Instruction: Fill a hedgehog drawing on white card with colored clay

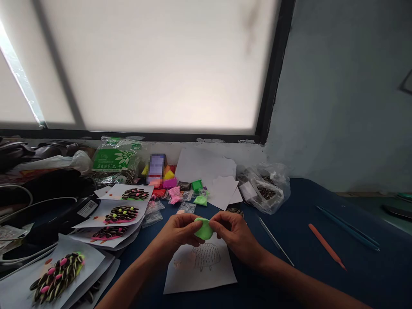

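Note:
A flattened piece of bright green modelling clay point(204, 229) is stretched between my two hands. My left hand point(182, 231) pinches its left edge between thumb and fingers. On its upper right edge, my right hand point(230, 231) closes with thumb and forefinger. Just below the clay lies a white sheet of paper point(201, 281) with a pencil drawing point(207, 256) of a rounded body filled with small marks and short legs. Pale pinkish clay seems to cover the drawing's left part. My left hand hides the sheet's upper left.
Stacked papers with sunflower-seed pictures point(58, 274) lie left. Clay packets point(175, 195), a seed bag point(116, 156) and blank paper point(206, 165) stand behind. A clear bag of seeds point(267, 189) sits back right. Rightward lie a metal rod point(275, 240), an orange tool point(326, 246) and blue tweezers point(349, 228).

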A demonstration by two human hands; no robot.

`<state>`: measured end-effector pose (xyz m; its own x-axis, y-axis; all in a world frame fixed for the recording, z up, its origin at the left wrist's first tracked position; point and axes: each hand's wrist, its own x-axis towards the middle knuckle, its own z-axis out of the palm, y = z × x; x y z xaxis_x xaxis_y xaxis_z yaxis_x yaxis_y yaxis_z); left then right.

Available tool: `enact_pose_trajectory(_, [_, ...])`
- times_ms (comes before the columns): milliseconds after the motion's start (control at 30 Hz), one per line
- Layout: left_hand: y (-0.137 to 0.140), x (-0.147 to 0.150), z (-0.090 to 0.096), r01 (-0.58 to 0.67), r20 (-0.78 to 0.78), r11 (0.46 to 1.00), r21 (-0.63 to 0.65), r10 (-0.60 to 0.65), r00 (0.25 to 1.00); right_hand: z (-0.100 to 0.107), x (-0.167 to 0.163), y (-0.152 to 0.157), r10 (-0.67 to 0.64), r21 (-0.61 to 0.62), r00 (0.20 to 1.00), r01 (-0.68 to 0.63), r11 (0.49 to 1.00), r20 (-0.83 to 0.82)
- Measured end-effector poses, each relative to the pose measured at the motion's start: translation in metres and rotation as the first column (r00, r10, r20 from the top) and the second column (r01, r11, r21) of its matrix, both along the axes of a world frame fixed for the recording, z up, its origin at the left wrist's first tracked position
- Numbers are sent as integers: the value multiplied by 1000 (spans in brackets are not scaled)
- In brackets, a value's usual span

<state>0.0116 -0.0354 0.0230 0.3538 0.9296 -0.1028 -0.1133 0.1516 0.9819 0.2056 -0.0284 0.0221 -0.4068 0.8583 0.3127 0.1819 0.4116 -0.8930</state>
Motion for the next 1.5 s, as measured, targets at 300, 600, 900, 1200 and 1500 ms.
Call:
enact_pose_trajectory(300, [-5,3,10,-33,-48,999,5,33,998,3,-1,-2,25,-65,1000,-26,998,-5])
enact_pose_trajectory(600, [-5,5,8,-125,-7,992,17,125,992,3,-2,-3,77,-196,997,-81,977,-24])
enact_pose_trajectory(900, [2,-2,0,-150,-26,987,51,151,988,7,0,-2,62,-218,997,-70,973,-43])
enact_pose_trajectory(1200, [0,-1,0,-130,20,991,26,130,991,5,-1,-2,161,-321,986,-167,932,-43])
enact_pose_trajectory(1500, [1,-6,2,-114,17,994,2,114,993,9,-2,-2,141,-327,989,-146,934,-40])
